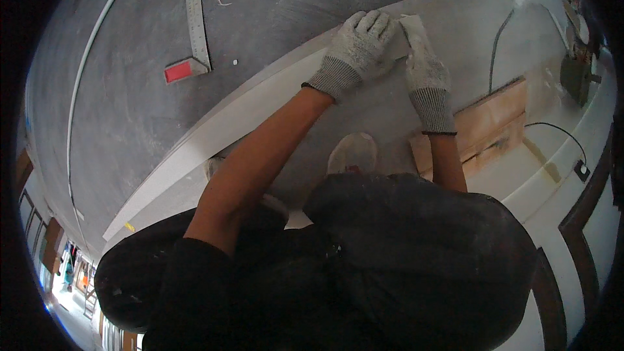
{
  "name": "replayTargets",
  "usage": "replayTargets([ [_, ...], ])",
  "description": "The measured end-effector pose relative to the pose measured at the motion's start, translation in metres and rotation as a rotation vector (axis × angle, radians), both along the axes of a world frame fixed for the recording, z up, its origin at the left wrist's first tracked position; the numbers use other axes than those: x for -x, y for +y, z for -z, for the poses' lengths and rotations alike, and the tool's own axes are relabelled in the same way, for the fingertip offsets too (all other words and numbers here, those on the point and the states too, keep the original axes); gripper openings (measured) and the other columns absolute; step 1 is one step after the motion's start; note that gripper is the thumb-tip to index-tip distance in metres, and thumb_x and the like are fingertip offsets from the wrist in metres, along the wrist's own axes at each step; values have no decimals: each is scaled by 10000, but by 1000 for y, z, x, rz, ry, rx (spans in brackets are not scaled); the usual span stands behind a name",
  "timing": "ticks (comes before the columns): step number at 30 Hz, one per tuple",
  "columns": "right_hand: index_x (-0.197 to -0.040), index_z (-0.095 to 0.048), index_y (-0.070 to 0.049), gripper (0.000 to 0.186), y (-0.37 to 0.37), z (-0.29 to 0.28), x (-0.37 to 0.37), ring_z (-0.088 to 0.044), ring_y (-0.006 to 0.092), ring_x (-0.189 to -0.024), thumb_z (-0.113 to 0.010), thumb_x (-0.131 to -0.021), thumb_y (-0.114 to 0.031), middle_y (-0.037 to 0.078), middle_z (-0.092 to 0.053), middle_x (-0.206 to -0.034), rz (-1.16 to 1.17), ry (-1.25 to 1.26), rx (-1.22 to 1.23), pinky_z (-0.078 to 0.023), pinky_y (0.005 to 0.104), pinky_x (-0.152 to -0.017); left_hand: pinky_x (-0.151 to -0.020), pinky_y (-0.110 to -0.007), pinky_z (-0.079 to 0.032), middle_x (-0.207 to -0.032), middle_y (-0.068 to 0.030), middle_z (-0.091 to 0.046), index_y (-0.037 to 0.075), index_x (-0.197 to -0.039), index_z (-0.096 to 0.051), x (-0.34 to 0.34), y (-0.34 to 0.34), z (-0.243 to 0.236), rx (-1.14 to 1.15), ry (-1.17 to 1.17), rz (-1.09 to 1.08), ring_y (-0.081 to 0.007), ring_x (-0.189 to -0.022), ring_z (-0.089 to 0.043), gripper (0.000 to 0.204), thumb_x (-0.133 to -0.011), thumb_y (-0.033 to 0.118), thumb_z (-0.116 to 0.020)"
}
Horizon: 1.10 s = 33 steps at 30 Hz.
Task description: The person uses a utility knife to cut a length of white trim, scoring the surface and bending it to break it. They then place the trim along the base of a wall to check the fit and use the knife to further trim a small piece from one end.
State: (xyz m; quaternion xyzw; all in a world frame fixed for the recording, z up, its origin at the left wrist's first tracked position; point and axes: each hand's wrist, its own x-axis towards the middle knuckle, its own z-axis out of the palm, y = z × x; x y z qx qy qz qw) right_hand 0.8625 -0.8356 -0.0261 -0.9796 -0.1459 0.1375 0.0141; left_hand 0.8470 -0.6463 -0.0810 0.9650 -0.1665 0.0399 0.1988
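Gloved hands on a white board

Left hand point(361, 42) and right hand point(424, 68) (both in grey knit gloves) press a small pale block point(406, 36) against the white board point(260, 101); beyond the board lies a metal square point(194, 19).

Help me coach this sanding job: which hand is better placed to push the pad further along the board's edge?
Probably the left hand: it lies flat over the pad, while the right hand only steadies its end.
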Motion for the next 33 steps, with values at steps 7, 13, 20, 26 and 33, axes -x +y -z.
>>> replayTargets([
  [7,-1518,-513,-145,467,-1,-14,-2,-721,438,-1076,-531,-1066,-262,245,-711,-1269,56,103,48,-564,573,-932,-1252,-495,-349,-1572,-148,-514,95,-1552,-507,-1,-4,1,18,10,12,-321,-1481,-457,789,-958,592,-656],
  [13,-1482,-513,-136,444,-8,-12,12,-725,436,-1046,-549,-1055,-251,251,-711,-1223,-28,-15,26,-572,571,-892,-1256,-486,-343,-1585,-145,-498,87,-1554,-504,2,2,-2,-14,36,21,-318,-1488,-442,801,-948,585,-666],
  [20,-1485,-497,-142,466,-20,-9,14,-727,432,-1017,-586,-1038,-237,242,-708,-1137,61,145,82,-579,571,-876,-1278,-479,-304,-1614,-135,-475,93,-1575,-482,0,0,-6,-37,80,30,-303,-1527,-400,817,-949,585,-661],
  [26,-1585,-433,-192,572,-29,-16,21,-725,430,-1041,-599,-1041,-252,240,-702,-1148,56,172,37,-581,558,-870,-1286,-477,-298,-1633,-135,-454,89,-1586,-472,1,0,-7,-37,101,29,-299,-1539,-382,844,-937,588,-673],
  [33,-1606,-409,-232,546,-28,-23,39,-740,426,-990,-532,-1074,-246,236,-711,-1168,105,173,114,-592,555,-845,-1265,-496,-323,-1616,-143,-468,64,-1537,-515,1,3,-8,-12,79,22,-313,-1522,-403,809,-935,579,-679],
])
